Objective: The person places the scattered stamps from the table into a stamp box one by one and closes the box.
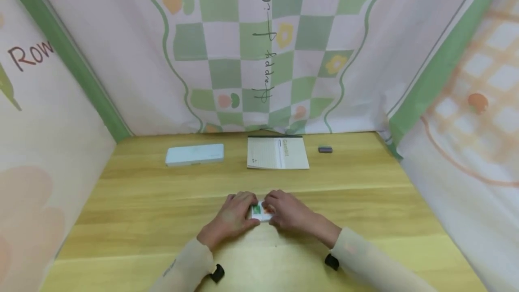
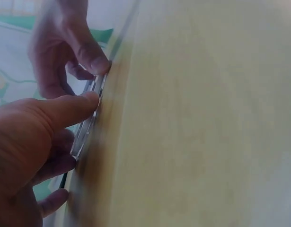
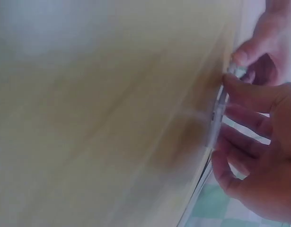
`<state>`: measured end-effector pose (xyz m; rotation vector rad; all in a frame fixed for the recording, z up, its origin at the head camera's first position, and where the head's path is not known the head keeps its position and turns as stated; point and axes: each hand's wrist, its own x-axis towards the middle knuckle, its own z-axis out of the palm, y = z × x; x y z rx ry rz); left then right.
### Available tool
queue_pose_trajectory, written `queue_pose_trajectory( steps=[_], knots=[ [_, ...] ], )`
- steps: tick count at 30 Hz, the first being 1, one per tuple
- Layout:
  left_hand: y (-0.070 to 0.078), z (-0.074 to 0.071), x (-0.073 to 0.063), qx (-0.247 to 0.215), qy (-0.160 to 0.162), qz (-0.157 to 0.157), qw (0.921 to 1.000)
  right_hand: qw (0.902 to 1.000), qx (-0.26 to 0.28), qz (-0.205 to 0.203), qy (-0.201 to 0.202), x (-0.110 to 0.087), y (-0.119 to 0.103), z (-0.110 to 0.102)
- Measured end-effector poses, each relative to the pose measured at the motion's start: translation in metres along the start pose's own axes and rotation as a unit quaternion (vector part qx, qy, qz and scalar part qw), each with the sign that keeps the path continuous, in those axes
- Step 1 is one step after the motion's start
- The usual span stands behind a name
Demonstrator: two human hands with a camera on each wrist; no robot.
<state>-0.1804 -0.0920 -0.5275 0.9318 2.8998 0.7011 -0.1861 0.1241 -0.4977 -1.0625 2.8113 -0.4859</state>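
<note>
A small, flat, white rectangular piece (image 1: 260,213) with a green picture and an orange picture lies low over the wooden table, between both hands. The left hand (image 1: 234,215) grips its left end, thumb at the near edge and fingers at the far side. On the right end, the right hand (image 1: 290,213) holds it the same way, its fingers covering part of the orange picture. Seen edge-on in the left wrist view, the thin piece (image 2: 83,136) has clear, shiny sides. Whether it touches the table cannot be told.
Along the back of the table (image 1: 134,220) lie a pale blue flat case (image 1: 194,154), a notebook (image 1: 267,154) marked "Gambit", and a small dark block (image 1: 325,149). Behind them hangs a green-checked curtain (image 1: 219,35). Printed cloth walls (image 1: 61,116) stand at both sides.
</note>
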Motion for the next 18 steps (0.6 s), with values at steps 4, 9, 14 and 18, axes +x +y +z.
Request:
queue_pose_trajectory(
  steps=[4,9,14,18],
  knots=[
    [-0.001,0.001,0.003,-0.012,0.001,-0.012,0.9999,1.0000,0.001,-0.003,0.007,0.002,0.005,-0.001],
    [0.005,0.001,0.011,0.012,0.000,-0.019,0.9997,0.9998,-0.001,0.020,-0.001,0.007,0.011,-0.008],
    [0.007,-0.002,0.016,0.024,-0.017,-0.028,0.9992,0.9991,0.003,0.041,-0.013,0.012,0.014,-0.009],
    [0.000,0.000,0.012,-0.011,-0.033,-0.032,0.9989,0.9988,0.011,0.042,-0.025,0.014,0.017,-0.008]
  ],
)
